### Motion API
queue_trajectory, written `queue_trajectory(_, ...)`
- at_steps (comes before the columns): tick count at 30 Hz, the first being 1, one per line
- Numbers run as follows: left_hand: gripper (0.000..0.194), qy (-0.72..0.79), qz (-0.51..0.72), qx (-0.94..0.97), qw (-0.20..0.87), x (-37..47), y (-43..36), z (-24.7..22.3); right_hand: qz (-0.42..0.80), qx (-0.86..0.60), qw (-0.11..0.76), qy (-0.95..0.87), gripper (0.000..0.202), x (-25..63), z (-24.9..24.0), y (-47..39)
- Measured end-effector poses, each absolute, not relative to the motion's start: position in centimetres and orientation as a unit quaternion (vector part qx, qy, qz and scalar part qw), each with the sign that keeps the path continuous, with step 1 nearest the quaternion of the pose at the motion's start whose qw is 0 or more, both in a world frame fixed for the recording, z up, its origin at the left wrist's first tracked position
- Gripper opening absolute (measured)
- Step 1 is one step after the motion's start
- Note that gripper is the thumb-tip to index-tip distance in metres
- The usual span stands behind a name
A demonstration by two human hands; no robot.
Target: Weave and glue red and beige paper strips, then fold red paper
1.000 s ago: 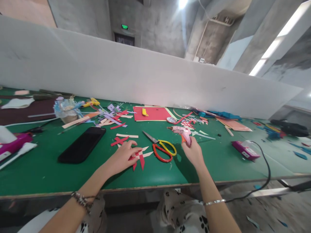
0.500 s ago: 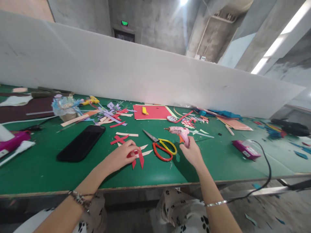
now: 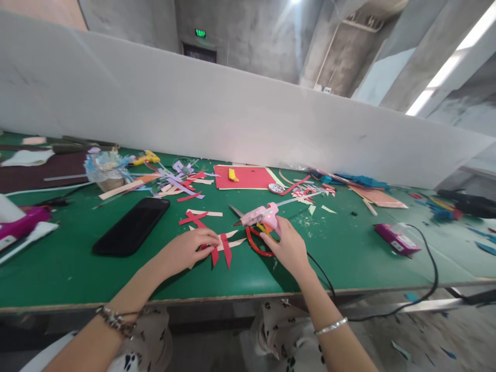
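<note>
My right hand is closed round the handle of a pink glue gun, its nozzle pointing left. Under the gun lie scissors with red and yellow handles, partly covered. My left hand rests on the table with its fingertips pressed on woven red and cream paper strips. Its fingers are together at the left side of the weave. Just behind that hand, more crossed red and cream strips lie on the green surface.
A black phone lies at the left. Purple strips, a red sheet and a yellow cutter are at the back. A magenta box and black cable are at the right.
My right hand has moved left with the glue gun, which now hangs over the scissors near the woven strips. My left fingers have shifted slightly left on the strips.
</note>
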State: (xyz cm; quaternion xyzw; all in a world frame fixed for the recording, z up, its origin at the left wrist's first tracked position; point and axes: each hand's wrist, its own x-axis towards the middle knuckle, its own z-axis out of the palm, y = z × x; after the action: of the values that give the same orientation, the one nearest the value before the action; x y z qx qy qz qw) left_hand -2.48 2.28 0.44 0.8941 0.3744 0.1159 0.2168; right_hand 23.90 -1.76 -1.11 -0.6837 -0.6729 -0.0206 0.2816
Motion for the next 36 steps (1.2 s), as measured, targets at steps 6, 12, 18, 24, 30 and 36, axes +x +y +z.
queue_trajectory(6,0.034,0.372,0.112,0.899,0.203,-2.7,2.2,0.5,-0.056,-0.673,0.187,-0.713,0.037,23.0,-1.3,-1.8)
queue_trajectory(12,0.034,0.364,0.120,0.900,0.208,-2.7,2.2,0.4,-0.059,-0.667,0.162,-0.725,0.035,22.8,-1.4,-1.8)
queue_trajectory(18,0.033,0.362,0.136,0.894,0.226,-2.6,2.2,0.5,-0.061,-0.666,0.149,-0.729,0.033,22.7,-1.0,-1.8)
queue_trajectory(24,0.033,0.366,0.144,0.890,0.230,-2.6,2.1,0.6,-0.059,-0.667,0.136,-0.730,0.034,22.7,-0.7,-1.9)
queue_trajectory(30,0.033,0.361,0.142,0.893,0.228,-2.6,2.2,0.5,-0.070,-0.668,0.129,-0.730,0.030,22.6,-0.6,-1.9)
queue_trajectory(36,0.032,0.355,0.133,0.899,0.220,-2.5,2.2,0.6,-0.087,-0.665,0.130,-0.730,0.028,22.5,-0.5,-1.9)
